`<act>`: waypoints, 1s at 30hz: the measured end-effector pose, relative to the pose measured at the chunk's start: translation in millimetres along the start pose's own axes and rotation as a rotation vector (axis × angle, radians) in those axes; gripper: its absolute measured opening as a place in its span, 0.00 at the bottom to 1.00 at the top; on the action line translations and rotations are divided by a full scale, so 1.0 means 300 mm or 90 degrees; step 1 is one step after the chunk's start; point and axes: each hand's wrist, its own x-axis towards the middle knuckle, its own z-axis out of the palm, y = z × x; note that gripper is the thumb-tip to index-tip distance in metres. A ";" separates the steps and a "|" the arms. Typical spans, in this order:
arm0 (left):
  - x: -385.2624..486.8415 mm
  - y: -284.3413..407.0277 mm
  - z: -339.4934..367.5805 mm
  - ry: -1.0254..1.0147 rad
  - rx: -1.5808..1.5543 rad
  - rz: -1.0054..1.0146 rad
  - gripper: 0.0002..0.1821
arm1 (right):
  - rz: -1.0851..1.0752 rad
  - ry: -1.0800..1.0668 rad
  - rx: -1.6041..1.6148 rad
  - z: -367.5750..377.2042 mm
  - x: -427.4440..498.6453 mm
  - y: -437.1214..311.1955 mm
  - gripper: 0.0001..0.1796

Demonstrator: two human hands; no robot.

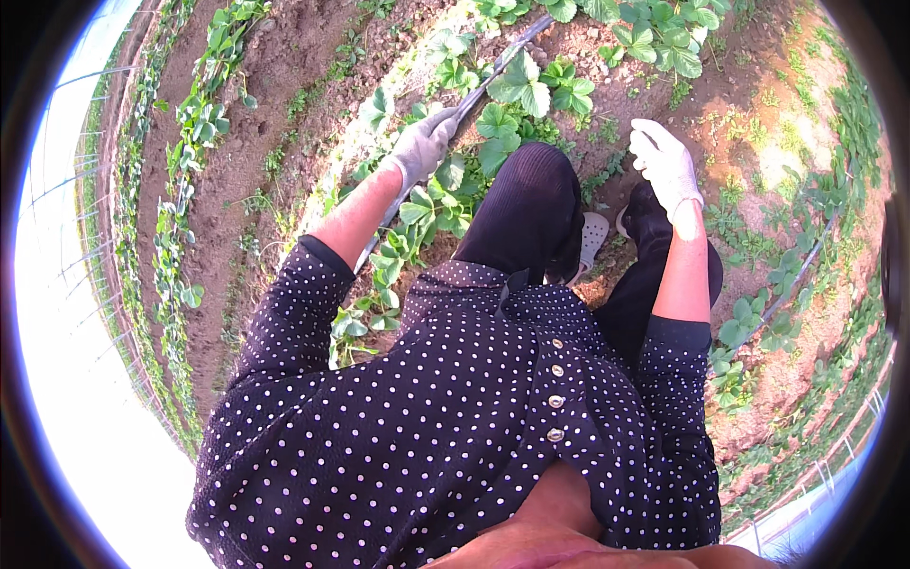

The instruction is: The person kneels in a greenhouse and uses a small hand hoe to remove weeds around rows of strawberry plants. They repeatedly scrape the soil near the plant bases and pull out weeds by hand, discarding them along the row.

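Observation:
My left hand (pixel 423 146), in a pale glove, is closed around a dark, flattened irrigation hose (pixel 501 64). The hose runs diagonally through a row of strawberry plants (pixel 522 85), past my hand and down beside my left forearm. My right hand (pixel 661 160), also gloved, hovers above my right foot and lower leg, its fingers loosely bent and slightly apart; nothing shows in it. Leafy plants (pixel 423 213) grow between my left hand and my bent left knee. The palm side of each hand is mostly hidden.
More plant rows run at the left (pixel 202 128) and right (pixel 746 320), the right one with another hose (pixel 803 267). Bare soil (pixel 263 107) and small weeds lie between rows. A light perforated clog (pixel 592 238) shows beside my left knee. Greenhouse framing (pixel 92 75) curves along the left edge.

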 end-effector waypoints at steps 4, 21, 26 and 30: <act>-0.021 -0.078 -0.009 -0.002 -0.009 0.005 0.24 | 0.026 -0.034 0.058 0.010 0.011 0.001 0.19; -0.142 -0.237 -0.048 -0.029 0.091 0.141 0.28 | 0.000 -0.019 -0.073 0.017 -0.002 -0.018 0.19; -0.174 -0.254 -0.101 -0.018 0.196 0.129 0.28 | 0.010 -0.052 -0.052 0.015 0.017 0.002 0.20; -0.313 -0.274 -0.135 0.020 0.271 0.168 0.27 | 0.015 -0.031 -0.024 -0.019 0.023 0.023 0.19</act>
